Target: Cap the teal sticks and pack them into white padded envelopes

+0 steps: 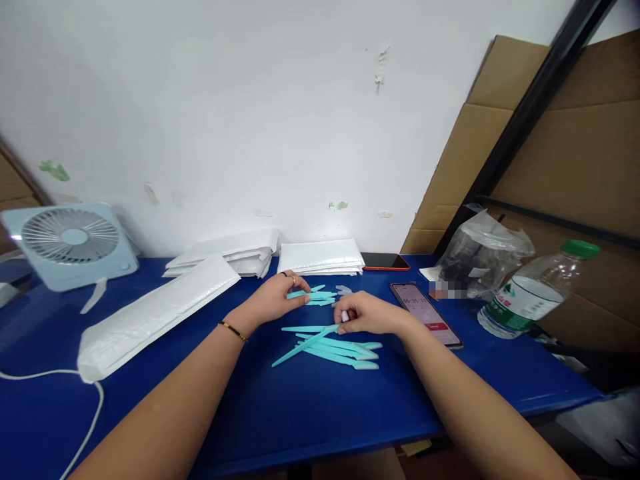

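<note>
Beyond the middle of the blue table, my left hand (280, 296) has its thumb and fingers closed around the handle ends of a small bunch of turquoise eyebrow razors (323, 296). My right hand (367, 313) is curled in a pinch just nearer to me. At its fingertips is the end of a turquoise eyebrow razor (306, 345) that slants down to the left across others. A small whitish bit shows between the fingers; I cannot tell what it is. Under and in front of this hand lies a loose pile of eyebrow razors (345, 353). Small clear pieces (344, 290) lie behind it.
White padded mailers (320, 257) are stacked along the wall, with one long mailer (160, 320) at left. A fan (70, 243) stands far left. At right are a phone with a timer (425, 313), a bottle (525, 297) and a plastic bag (480, 247). Another phone (385, 261) lies behind.
</note>
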The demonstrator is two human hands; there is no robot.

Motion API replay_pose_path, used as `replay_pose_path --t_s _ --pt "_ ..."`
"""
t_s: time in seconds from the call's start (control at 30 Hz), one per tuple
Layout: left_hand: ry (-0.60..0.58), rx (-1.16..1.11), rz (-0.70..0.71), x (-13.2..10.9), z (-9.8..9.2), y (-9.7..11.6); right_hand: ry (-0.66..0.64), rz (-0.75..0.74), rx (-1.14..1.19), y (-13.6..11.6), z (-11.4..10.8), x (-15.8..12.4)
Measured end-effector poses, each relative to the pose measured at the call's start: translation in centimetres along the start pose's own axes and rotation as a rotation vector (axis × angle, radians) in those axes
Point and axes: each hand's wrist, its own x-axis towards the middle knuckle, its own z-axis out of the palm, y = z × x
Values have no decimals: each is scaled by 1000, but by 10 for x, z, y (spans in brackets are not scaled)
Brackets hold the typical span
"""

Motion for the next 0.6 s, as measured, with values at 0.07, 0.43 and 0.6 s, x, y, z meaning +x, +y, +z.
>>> replay_pose_path --t_s 0.07,0.43,0.6 --pt "-132 -59 1 -7 -4 11 83 -49 -4 -1 8 8" --pt "-267 -7 59 -19 8 32 -268 -113 181 4 -47 -37" --pt "-271 70 164 -20 23 47 -413 -114 208 5 -54 -48"
